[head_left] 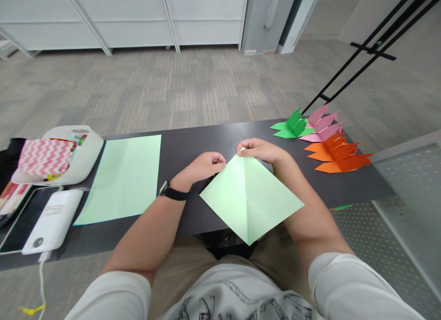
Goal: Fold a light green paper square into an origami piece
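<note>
A square sheet of light green paper (268,196) is held cornerwise above the front of the dark table, with a crease running from its top corner to its bottom corner. My right hand (257,149) pinches the top corner between thumb and fingers. At the upper left edge of the sheet is my left hand (208,166), its fingers curled and the tips closed on that edge. The sheet's lower corner reaches past the table edge, over my lap. A black-banded watch (174,191) is on my left wrist.
A larger light green sheet (124,177) lies to the left. Beyond it are a white basket (86,161), a white power bank (55,219) with a cable, and a dark-screened tablet (25,216). Folded green (292,125), pink (324,125) and orange (337,154) paper pieces stand at the right end.
</note>
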The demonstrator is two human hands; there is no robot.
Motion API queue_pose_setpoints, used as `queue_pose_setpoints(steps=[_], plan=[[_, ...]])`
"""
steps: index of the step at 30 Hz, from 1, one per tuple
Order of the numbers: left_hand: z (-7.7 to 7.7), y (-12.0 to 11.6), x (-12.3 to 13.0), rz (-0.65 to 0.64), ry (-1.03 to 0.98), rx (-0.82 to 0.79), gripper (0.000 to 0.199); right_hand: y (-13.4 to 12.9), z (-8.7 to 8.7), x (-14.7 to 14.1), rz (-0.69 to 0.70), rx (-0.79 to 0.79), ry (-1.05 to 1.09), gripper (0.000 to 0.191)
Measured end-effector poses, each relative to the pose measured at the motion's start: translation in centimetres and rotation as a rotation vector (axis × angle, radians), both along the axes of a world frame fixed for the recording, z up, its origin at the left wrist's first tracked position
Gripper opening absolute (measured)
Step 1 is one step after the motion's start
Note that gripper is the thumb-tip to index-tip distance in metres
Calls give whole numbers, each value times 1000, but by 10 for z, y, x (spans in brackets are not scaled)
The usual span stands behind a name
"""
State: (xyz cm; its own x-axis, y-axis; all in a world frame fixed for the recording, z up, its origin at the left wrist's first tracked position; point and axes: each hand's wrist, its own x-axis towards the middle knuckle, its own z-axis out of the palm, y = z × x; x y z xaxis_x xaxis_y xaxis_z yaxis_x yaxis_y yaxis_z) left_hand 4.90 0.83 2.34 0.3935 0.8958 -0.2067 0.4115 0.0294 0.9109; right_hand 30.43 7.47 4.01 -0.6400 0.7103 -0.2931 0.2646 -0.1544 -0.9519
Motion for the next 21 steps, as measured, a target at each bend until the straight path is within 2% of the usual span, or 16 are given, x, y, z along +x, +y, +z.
queue_pose_setpoints(steps=[9,21], plan=[[1,2,-7,23,11,48,16,3,1,4,-122,-32,48,40],[0,5,-12,15,-31,23,15,10,4,28,-247,-71,85,39]])
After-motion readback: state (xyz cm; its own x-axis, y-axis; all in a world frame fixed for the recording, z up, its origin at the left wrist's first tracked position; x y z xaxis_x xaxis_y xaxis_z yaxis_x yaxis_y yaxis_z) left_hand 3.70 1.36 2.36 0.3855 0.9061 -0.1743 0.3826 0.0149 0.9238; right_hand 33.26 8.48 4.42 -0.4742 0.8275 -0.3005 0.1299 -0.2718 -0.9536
